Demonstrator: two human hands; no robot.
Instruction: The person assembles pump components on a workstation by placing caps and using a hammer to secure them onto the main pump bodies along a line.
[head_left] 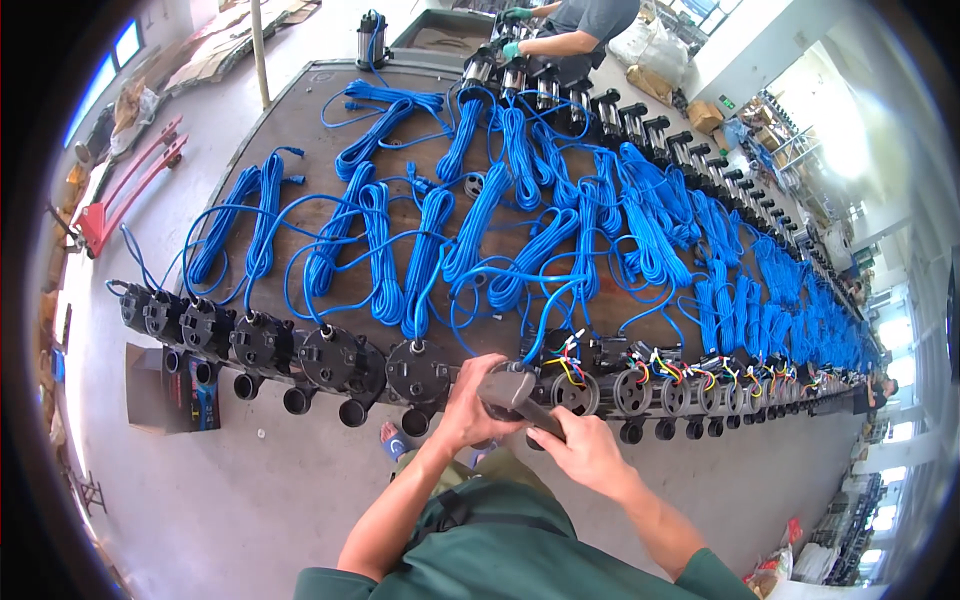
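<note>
My right hand [585,450] is closed round the dark handle of a mallet [507,389], its blunt head angled up to the left. Beneath that head, my left hand [468,408] is wrapped round the side of a pump at the table's near edge. The mallet head hides most of this pump, so I cannot tell whether they touch. Just left stands a black capped pump [417,370] with a blue cable rising from its top. To the right, an uncapped pump [572,393] shows a round grey housing and loose coloured wires.
Bundled blue cables [380,255] cover much of the brown table [290,225]. More pumps line the near and far edges. Across the table a co-worker's gloved hand [512,50] is at a pump. A cardboard box [150,390] and a red pallet truck [110,205] stand left.
</note>
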